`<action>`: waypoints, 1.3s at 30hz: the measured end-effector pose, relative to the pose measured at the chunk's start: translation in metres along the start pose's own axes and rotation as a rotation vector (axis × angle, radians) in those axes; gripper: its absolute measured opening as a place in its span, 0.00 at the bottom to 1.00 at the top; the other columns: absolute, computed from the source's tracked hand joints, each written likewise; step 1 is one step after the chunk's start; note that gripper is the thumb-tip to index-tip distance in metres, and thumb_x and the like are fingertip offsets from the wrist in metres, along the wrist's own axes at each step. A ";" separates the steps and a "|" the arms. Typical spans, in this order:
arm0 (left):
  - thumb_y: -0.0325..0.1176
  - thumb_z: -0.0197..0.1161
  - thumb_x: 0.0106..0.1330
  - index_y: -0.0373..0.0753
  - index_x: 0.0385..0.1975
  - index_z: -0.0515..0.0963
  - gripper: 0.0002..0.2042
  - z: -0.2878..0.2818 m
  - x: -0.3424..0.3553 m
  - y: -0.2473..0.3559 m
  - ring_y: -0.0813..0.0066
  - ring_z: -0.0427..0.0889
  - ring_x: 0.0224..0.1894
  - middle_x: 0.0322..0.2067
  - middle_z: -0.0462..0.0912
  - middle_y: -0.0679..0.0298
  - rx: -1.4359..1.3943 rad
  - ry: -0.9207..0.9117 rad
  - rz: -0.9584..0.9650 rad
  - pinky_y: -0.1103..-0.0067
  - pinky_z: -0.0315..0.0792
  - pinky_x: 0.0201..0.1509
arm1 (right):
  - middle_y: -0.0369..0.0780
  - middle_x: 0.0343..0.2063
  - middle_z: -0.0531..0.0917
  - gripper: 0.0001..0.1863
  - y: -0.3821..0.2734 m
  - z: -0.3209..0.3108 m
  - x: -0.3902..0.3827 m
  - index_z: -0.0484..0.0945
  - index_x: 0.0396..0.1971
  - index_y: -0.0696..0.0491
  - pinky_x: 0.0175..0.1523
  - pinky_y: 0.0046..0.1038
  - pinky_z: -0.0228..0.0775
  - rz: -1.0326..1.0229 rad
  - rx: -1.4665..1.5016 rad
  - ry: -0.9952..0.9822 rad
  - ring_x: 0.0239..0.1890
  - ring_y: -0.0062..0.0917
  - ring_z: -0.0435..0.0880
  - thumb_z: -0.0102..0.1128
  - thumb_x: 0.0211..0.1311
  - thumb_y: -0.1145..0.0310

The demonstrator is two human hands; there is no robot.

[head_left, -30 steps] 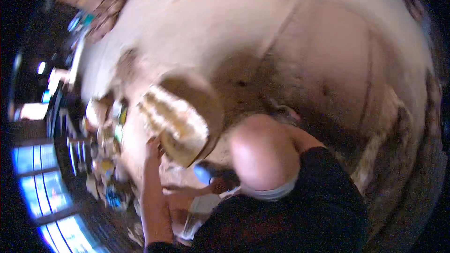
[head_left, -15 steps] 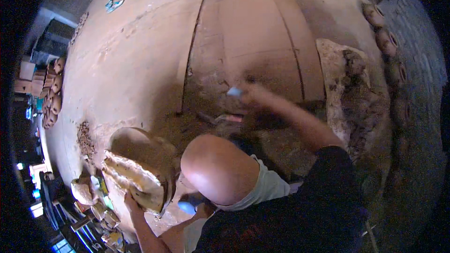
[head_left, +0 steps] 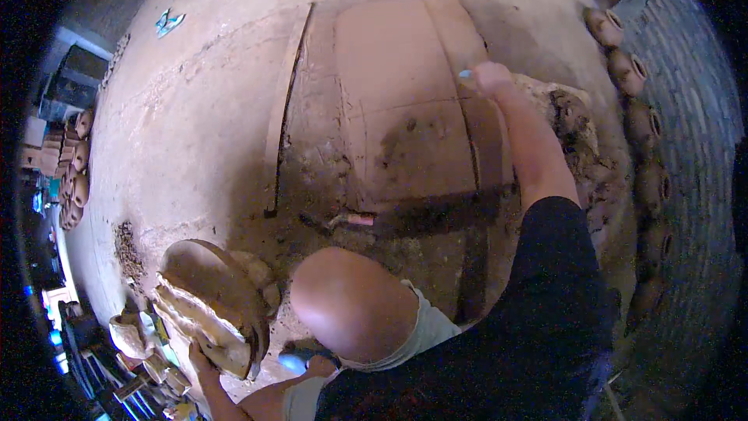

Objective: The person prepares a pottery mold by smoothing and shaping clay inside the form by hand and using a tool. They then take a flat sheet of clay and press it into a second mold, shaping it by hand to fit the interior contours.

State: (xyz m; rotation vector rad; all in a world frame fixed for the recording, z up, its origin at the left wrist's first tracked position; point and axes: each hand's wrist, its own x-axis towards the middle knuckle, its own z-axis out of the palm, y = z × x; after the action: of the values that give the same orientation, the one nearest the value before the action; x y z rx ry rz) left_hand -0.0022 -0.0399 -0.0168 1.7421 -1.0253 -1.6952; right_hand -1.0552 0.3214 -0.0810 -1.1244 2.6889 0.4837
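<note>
A flat, smooth clay slab (head_left: pixel 389 47) lies on the ground ahead, with thin lines running through it. My right hand (head_left: pixel 492 78) is closed over its far right edge, around a small light-blue thing (head_left: pixel 466 74) whose kind I cannot make out. Low on the left, my left hand (head_left: pixel 204 366) grips the lower edge of a tilted round piece caked with clay (head_left: pixel 206 308). Its fingers are partly hidden behind that edge. Dark smudges mark the near part of the slab.
A long thin strip (head_left: pixel 290 101) lies left of the slab. To its right sits a lumpy clay heap (head_left: pixel 584 125). Round pots (head_left: pixel 627 70) line the right wall, and more pots (head_left: pixel 78 156) stand far left. A pink-ended tool (head_left: pixel 358 219) lies before my knee (head_left: pixel 343 304).
My right hand has swept away from me and rightward, from the slab's near part to its far right edge, still holding the blue thing. My left hand stays on the clay-caked piece.
</note>
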 end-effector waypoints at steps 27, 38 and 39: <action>0.48 0.51 0.79 0.45 0.59 0.73 0.18 0.009 -0.009 0.001 0.60 0.81 0.51 0.52 0.79 0.59 0.034 0.056 0.020 0.60 0.82 0.51 | 0.45 0.42 0.89 0.14 -0.026 -0.017 0.017 0.83 0.46 0.47 0.49 0.48 0.81 -0.147 0.058 0.059 0.45 0.43 0.88 0.49 0.69 0.64; 0.48 0.54 0.76 0.39 0.53 0.78 0.19 0.045 -0.008 0.006 0.64 0.83 0.45 0.44 0.83 0.60 0.061 0.159 -0.013 0.65 0.81 0.51 | 0.46 0.41 0.88 0.16 -0.001 0.007 0.030 0.79 0.52 0.45 0.47 0.49 0.80 -0.184 -0.045 0.046 0.45 0.45 0.88 0.52 0.65 0.67; 0.49 0.54 0.77 0.41 0.56 0.75 0.20 0.016 -0.015 0.009 0.61 0.82 0.47 0.49 0.80 0.61 0.050 0.149 -0.007 0.64 0.82 0.48 | 0.46 0.41 0.88 0.16 -0.013 0.004 0.035 0.79 0.52 0.45 0.47 0.49 0.80 -0.208 -0.025 0.057 0.45 0.45 0.88 0.52 0.65 0.67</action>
State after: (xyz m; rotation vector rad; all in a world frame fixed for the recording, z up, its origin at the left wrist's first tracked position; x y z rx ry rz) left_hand -0.0187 -0.0313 -0.0020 1.8741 -1.0031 -1.5300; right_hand -1.0698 0.2910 -0.0980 -1.4256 2.5798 0.4581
